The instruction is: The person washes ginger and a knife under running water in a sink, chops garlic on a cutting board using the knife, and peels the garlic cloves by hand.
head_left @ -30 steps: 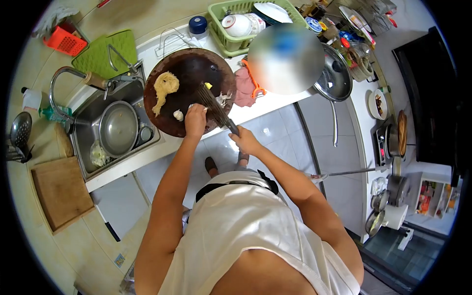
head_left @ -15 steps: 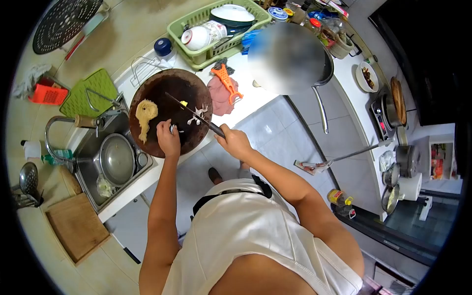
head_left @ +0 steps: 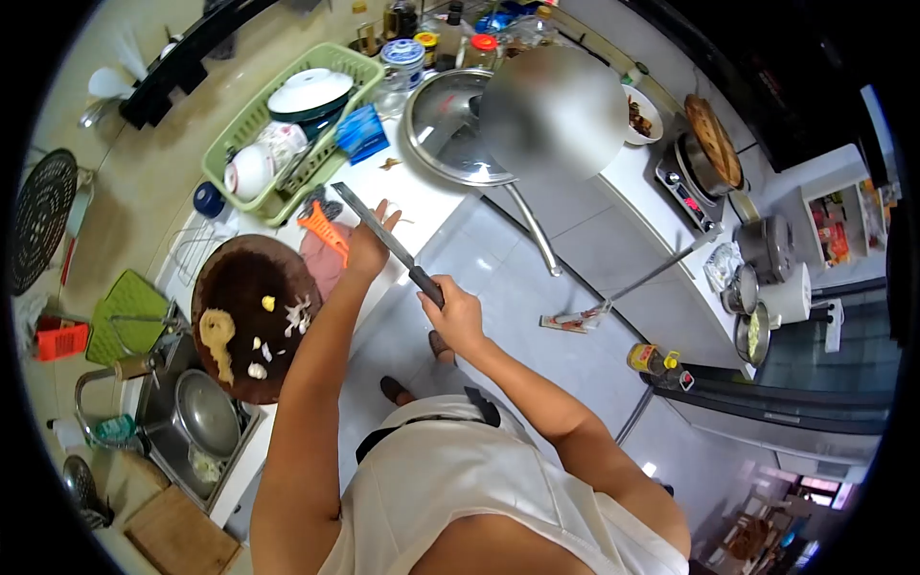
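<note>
My right hand (head_left: 454, 312) is closed round the black handle of a kitchen knife (head_left: 376, 226), its blade pointing up and left. Over the white counter, my left hand (head_left: 368, 251) reaches forward with its fingers apart, partly hidden behind the blade. An orange peeler (head_left: 324, 228) and a pink cloth (head_left: 323, 265) lie just left of it. On the round dark chopping board (head_left: 227, 275) are a brown ring-shaped piece with a tail (head_left: 218, 335), a yellow piece (head_left: 268, 304), garlic cloves (head_left: 257, 370) and pale peelings (head_left: 298, 316).
A green dish rack (head_left: 222, 163) with bowls stands behind the board. A lidded pan (head_left: 450, 129) sits to the right, its handle jutting past the counter edge. The sink (head_left: 158, 398) is at left. A mop (head_left: 613, 299) leans over the floor.
My left hand has left the chopping board and moved right over the counter. The knife has lifted off the board in my right hand. The camera view has swung to the right.
</note>
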Tool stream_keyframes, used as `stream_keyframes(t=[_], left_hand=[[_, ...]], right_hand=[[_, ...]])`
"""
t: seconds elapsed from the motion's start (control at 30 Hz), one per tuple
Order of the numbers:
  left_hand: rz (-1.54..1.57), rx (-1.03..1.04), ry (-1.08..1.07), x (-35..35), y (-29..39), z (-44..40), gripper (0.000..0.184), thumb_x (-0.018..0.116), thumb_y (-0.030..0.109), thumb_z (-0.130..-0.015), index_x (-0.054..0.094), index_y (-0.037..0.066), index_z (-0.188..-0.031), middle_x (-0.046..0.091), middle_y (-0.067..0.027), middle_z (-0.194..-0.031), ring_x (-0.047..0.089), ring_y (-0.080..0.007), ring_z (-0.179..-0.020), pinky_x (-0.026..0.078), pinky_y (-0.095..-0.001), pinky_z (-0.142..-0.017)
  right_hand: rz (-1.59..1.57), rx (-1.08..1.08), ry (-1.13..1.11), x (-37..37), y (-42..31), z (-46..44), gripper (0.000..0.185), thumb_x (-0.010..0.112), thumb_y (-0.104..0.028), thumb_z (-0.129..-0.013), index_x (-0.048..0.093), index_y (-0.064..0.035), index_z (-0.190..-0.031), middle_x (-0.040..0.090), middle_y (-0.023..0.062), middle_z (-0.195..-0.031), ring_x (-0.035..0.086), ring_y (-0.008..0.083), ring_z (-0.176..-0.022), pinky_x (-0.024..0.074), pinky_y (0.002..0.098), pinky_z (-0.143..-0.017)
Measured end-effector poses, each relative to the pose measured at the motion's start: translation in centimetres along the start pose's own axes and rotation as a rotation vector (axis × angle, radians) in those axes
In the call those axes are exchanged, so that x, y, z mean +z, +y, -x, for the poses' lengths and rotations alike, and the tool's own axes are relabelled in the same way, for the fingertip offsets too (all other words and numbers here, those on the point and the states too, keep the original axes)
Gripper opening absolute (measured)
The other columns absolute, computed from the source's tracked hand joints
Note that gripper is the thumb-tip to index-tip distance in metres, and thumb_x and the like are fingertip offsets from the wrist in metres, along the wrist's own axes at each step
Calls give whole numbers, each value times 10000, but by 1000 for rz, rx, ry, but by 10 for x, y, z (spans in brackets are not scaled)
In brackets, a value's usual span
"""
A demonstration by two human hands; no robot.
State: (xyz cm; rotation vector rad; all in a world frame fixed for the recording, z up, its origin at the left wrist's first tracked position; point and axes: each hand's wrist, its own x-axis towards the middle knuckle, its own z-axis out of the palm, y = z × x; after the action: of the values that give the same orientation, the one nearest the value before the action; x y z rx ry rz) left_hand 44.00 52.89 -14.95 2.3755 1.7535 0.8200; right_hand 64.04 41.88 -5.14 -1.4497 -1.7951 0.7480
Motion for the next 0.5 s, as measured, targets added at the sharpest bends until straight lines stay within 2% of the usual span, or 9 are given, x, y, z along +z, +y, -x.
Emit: stream_keyframes(t=[0.07, 0.17, 0.2, 0.23, 0.27, 0.33, 0.37, 0.4, 0.5], left_hand=[[-61, 35, -68, 27, -4, -19, 464, 511, -9, -803, 634, 152, -1221, 482, -174, -1384, 533, -377, -1145, 485, -414, -926], [84, -258, -198, 45, -2, -33, 322, 514, 45, -823, 656, 105, -1106, 514, -144, -1265, 543, -348, -1040, 513, -425, -835], [-32, -287, -264, 37, 5, -38, 273, 514, 57, -828, 657, 84, -1059, 556, -143, -1157, 553, -342, -972, 515, -434, -801], [-134, -108, -113, 36, 3, -35, 204, 504, 58, -836, 636, 44, -989, 541, -154, -996, 539, -342, -888, 505, -447, -756], [-3, -257, -71, 39, 6, -31, 223, 544, 37, -798, 618, 22, -1008, 546, -169, -996, 539, -357, -902, 492, -453, -766], [35, -251, -10, 32, 7, -15, 270, 605, 37, -767, 597, 14, -1037, 549, -177, -993, 547, -367, -925, 483, -453, -800], [200, -322, 95, 25, 12, 1, 341, 645, 35, -744, 575, 18, -1077, 563, -187, -1035, 559, -371, -952, 477, -448, -822], [252, -375, 226, 9, 23, 19, 327, 635, 72, -786, 558, 13, -1098, 582, -192, -1051, 581, -355, -949, 481, -420, -822], [687, -807, 332, -27, 27, 89, 288, 581, 176, -863, 560, 21, -1105, 619, -129, -995, 607, -251, -866, 480, -339, -748]], right_hand=[[7, 35, 35, -13, 8, -5, 256, 690, -197, -829, 586, -40, -1003, 636, 155, -698, 632, 315, -584, 487, 389, -532], [-9, 72, 69, -23, 17, -9, 267, 693, -202, -834, 589, -39, -1017, 643, 162, -716, 645, 308, -601, 495, 385, -542], [-18, 65, 76, -26, 19, -12, 272, 693, -205, -837, 589, -38, -1024, 646, 165, -723, 648, 309, -608, 497, 385, -546], [-29, 58, 79, -27, 21, -14, 277, 693, -208, -839, 589, -36, -1030, 648, 167, -731, 652, 310, -615, 499, 384, -549], [-14, 27, 84, -26, 23, -16, 285, 693, -211, -841, 588, -33, -1037, 649, 168, -735, 651, 315, -619, 499, 384, -551], [6, -46, 85, -20, 22, -23, 300, 694, -218, -843, 586, -27, -1049, 650, 170, -744, 649, 326, -627, 499, 383, -555], [31, -76, 53, -18, 18, -26, 310, 688, -211, -842, 586, -29, -1071, 663, 168, -796, 651, 333, -653, 506, 385, -568], [34, -138, 23, -12, 14, -30, 311, 685, -208, -840, 586, -30, -1076, 662, 164, -810, 650, 332, -660, 508, 387, -570], [70, -326, -84, 14, -4, -35, 346, 677, -199, -830, 572, -35, -1116, 648, 149, -891, 646, 325, -707, 512, 401, -583]])
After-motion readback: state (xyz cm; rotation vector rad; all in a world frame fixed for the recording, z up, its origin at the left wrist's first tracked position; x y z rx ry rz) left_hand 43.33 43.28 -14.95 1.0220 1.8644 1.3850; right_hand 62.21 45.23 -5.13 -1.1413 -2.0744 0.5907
